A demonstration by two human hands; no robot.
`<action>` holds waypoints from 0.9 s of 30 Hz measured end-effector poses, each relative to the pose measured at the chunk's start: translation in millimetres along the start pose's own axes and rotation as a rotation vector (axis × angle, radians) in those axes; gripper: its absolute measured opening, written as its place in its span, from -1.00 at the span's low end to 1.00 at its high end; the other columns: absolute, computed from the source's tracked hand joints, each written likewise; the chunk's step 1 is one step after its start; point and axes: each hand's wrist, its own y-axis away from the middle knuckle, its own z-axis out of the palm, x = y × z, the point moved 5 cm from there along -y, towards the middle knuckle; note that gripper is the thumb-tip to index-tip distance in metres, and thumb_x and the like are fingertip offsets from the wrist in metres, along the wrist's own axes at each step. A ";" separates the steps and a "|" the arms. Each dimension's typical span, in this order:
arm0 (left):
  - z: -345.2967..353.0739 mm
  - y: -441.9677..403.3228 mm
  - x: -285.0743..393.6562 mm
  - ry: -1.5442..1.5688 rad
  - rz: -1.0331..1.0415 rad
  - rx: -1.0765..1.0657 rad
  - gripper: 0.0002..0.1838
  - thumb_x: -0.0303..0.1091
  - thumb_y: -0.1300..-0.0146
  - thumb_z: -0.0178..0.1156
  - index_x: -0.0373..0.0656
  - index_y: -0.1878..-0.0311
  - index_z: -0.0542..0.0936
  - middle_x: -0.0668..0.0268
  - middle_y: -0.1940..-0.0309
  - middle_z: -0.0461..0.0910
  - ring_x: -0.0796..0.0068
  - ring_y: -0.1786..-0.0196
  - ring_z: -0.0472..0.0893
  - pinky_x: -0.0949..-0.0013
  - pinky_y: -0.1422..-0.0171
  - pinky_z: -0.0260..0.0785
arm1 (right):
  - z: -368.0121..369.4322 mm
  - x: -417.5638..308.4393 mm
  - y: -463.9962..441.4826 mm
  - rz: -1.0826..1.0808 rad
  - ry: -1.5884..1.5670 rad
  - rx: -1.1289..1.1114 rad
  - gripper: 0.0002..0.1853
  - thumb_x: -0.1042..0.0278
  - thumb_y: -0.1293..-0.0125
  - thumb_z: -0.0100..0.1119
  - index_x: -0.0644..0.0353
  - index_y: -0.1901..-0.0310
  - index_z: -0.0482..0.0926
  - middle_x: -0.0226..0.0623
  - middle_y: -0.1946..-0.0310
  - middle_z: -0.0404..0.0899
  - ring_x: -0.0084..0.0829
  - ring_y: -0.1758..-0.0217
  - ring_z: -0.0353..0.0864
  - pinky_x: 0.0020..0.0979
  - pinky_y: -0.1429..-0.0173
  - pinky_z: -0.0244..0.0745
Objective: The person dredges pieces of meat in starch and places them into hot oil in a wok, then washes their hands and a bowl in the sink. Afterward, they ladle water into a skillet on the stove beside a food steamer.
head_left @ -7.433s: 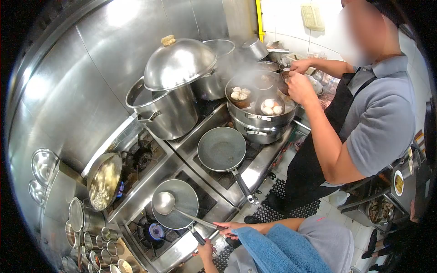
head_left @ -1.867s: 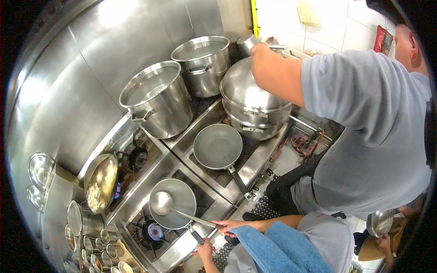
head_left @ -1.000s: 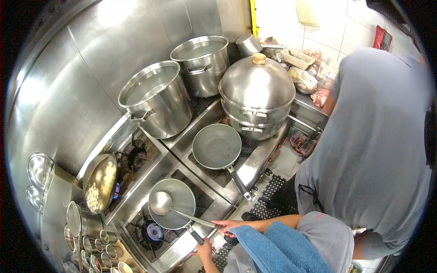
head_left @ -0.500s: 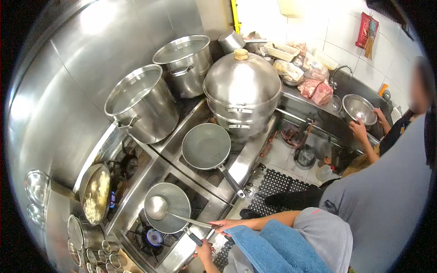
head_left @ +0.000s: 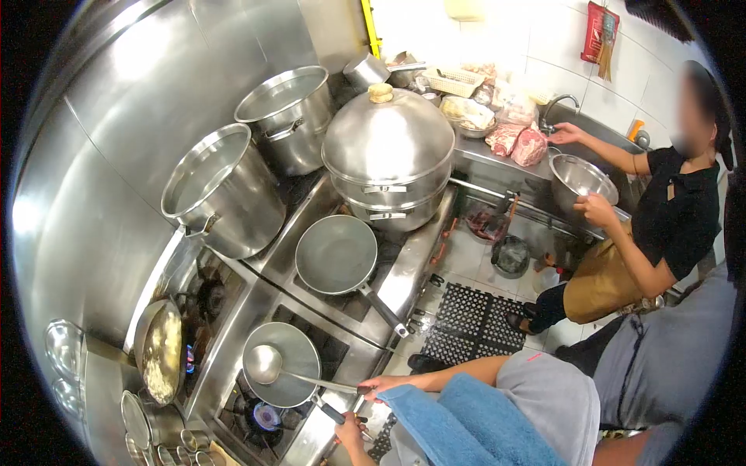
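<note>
My left hand (head_left: 351,429) is closed around the dark handle of a grey frying pan (head_left: 294,388), which sits over a burner with a blue flame (head_left: 266,416). In my right hand (head_left: 378,386) is the end of a long-handled ladle (head_left: 266,363); its metal bowl rests inside the pan. A second grey frying pan (head_left: 336,255) stands on the stove just beyond, its handle pointing toward the front edge. A blue towel (head_left: 474,419) lies over my right arm and shoulder.
A wok (head_left: 161,353) with pale food or oil tilts at left near another flame. Large steel pots (head_left: 225,194) and a domed steamer (head_left: 388,144) fill the back. Raw meat (head_left: 530,146) lies by the sink. A person in black (head_left: 676,202) holds a steel bowl (head_left: 583,179); grey clothing (head_left: 668,357) shows at right.
The view has shifted slightly. The person at the sink shows more fully and has moved one hand off the bowl toward the tap. My hands keep their grips on pan and ladle.
</note>
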 end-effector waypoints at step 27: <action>-1.0 8.2 22.6 0.283 0.030 -0.111 -0.91 -0.43 -0.17 0.14 -0.19 0.33 0.45 0.38 0.68 0.36 0.52 0.68 0.37 0.44 0.56 0.28 | 9.7 -40.0 -40.0 0.232 0.232 0.093 -0.71 0.34 -0.28 0.12 0.23 0.01 0.41 -0.43 0.62 0.45 -0.63 0.73 0.37 -0.59 0.69 0.25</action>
